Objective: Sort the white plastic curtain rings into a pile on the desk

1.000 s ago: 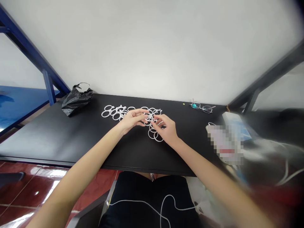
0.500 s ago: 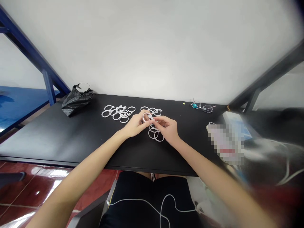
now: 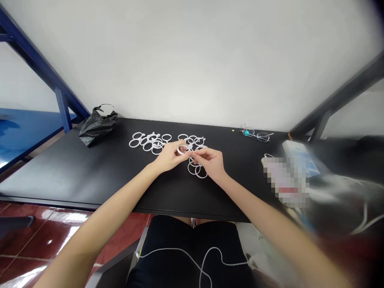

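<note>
My left hand (image 3: 170, 156) is closed on a white curtain ring (image 3: 178, 152), its thumb and fingers gripping the rim. Thumb and forefinger of my right hand (image 3: 211, 161) are pinched together at the ring's right side, where its small eyelet seems to be; the fingertips hide the exact contact. Loose white rings (image 3: 201, 177) lie under and behind both hands, partly covered by them. Left of my hands, several more white rings with small eyelets (image 3: 156, 141) form a loose overlapping pile on the black table (image 3: 120, 176).
A crumpled black plastic bag (image 3: 99, 126) sits at the table's back left. Eyeglasses (image 3: 263, 137) rest near the wall at the right. Beyond my right forearm are a white and blue box (image 3: 300, 158), a blurred-out item and clear plastic. A white cable (image 3: 168, 249) crosses my lap.
The held ring has tilted flatter and shifted slightly left and down with my left hand. My right hand's pinch has moved a little left with it.
</note>
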A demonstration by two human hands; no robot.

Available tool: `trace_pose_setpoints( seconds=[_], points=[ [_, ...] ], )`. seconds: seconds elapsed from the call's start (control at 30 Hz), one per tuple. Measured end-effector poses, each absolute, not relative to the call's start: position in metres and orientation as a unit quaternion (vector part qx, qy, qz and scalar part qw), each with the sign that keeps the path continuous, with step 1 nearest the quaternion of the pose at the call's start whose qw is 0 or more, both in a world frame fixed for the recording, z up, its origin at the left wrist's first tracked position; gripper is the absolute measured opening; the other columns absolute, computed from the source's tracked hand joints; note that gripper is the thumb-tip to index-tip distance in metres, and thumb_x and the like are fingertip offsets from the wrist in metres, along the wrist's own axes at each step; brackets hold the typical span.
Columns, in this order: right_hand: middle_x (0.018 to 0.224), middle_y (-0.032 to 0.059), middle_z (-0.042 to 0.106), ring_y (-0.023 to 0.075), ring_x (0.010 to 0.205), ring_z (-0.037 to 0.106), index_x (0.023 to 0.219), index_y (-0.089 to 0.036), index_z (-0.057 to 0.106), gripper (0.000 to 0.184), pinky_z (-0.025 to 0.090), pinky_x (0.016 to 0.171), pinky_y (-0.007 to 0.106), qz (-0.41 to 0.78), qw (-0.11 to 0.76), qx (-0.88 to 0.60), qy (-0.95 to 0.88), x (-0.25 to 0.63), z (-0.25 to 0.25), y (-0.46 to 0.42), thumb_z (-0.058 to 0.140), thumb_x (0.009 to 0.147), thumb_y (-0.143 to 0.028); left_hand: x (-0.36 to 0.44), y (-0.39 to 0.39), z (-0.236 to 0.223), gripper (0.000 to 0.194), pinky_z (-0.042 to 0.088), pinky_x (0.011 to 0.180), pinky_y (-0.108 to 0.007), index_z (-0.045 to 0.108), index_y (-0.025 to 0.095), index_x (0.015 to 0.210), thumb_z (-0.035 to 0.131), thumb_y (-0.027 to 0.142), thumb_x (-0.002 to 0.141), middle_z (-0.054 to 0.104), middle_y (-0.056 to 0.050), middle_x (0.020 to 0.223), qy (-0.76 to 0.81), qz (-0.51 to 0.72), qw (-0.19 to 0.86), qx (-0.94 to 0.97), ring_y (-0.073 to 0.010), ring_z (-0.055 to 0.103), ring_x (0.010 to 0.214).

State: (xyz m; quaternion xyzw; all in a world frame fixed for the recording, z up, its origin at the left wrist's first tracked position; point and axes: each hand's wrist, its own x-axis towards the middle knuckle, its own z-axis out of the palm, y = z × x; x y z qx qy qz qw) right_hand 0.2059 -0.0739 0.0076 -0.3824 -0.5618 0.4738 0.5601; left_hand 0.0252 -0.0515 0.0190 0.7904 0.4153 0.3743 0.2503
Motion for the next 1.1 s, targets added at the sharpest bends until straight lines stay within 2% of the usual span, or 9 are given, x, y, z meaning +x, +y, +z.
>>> trace_pose_setpoints(
  seconds=[0.23,0.37,0.5,0.67,0.8,0.9,1.1],
  points=[
    [0.064,0.0018,0.07,0.0156,0.053,0.065,0.068,-0.021,0.073,0.027,0.059,0.055,0.032,0.466,0.567,-0.384,-0.561,0.204,0.007,-0.074,0.085,0.061,-0.044,0.023,-0.052,0.021,0.03,0.038,0.057,-0.022,0.057,0.017,0.08,0.056,0.046,0.086,0.057,0.0,0.07,0.411,0.365,0.234,0.802,-0.0115,0.05,0.062],
    [0.065,0.0012,0.069,0.0154,0.054,0.065,0.071,-0.021,0.073,0.03,0.059,0.055,0.032,0.465,0.565,-0.386,-0.561,0.204,0.005,-0.072,0.084,0.062,-0.047,0.022,-0.051,0.022,0.035,0.04,0.062,-0.024,0.062,0.016,0.081,0.049,0.047,0.091,0.062,-0.002,0.076,0.384,0.329,0.219,0.834,-0.0131,0.053,0.066],
    [0.067,0.0015,0.07,0.0142,0.054,0.064,0.076,-0.02,0.072,0.029,0.058,0.054,0.03,0.458,0.573,-0.394,-0.554,0.206,0.005,-0.069,0.082,0.064,-0.045,0.023,-0.051,0.022,0.035,0.04,0.066,-0.026,0.06,0.017,0.084,0.039,0.043,0.096,0.064,-0.003,0.079,0.4,0.3,0.205,0.841,-0.0145,0.055,0.069],
    [0.07,0.0037,0.072,0.013,0.054,0.063,0.075,-0.019,0.071,0.025,0.056,0.053,0.028,0.438,0.587,-0.409,-0.544,0.211,0.009,-0.066,0.077,0.071,-0.043,0.02,-0.049,0.025,0.034,0.035,0.061,-0.028,0.055,0.019,0.077,0.033,0.036,0.098,0.062,-0.003,0.074,0.518,0.272,0.099,0.805,-0.0167,0.054,0.066],
    [0.069,0.0038,0.072,0.0133,0.055,0.063,0.074,-0.019,0.07,0.027,0.056,0.052,0.028,0.435,0.585,-0.417,-0.542,0.211,0.01,-0.066,0.077,0.071,-0.045,0.006,-0.041,0.025,0.032,0.039,0.064,-0.03,0.058,0.019,0.089,0.033,0.037,0.098,0.065,-0.008,0.088,0.602,0.268,-0.004,0.753,-0.0216,0.06,0.078],
    [0.07,0.0037,0.072,0.0131,0.055,0.063,0.075,-0.018,0.07,0.026,0.055,0.052,0.027,0.437,0.58,-0.416,-0.547,0.212,0.009,-0.066,0.076,0.072,-0.044,-0.011,-0.032,0.019,0.034,0.043,0.073,-0.034,0.058,0.016,0.099,0.035,0.04,0.097,0.065,-0.014,0.095,0.648,0.234,-0.077,0.721,-0.028,0.061,0.091],
    [0.07,0.0034,0.071,0.0129,0.055,0.063,0.075,-0.019,0.069,0.023,0.055,0.052,0.027,0.437,0.575,-0.42,-0.55,0.212,0.006,-0.065,0.075,0.074,-0.041,-0.03,-0.021,0.009,0.039,0.043,0.081,-0.041,0.058,0.013,0.105,0.04,0.046,0.095,0.066,-0.018,0.098,0.681,0.169,-0.1,0.706,-0.034,0.059,0.095]
  ],
)
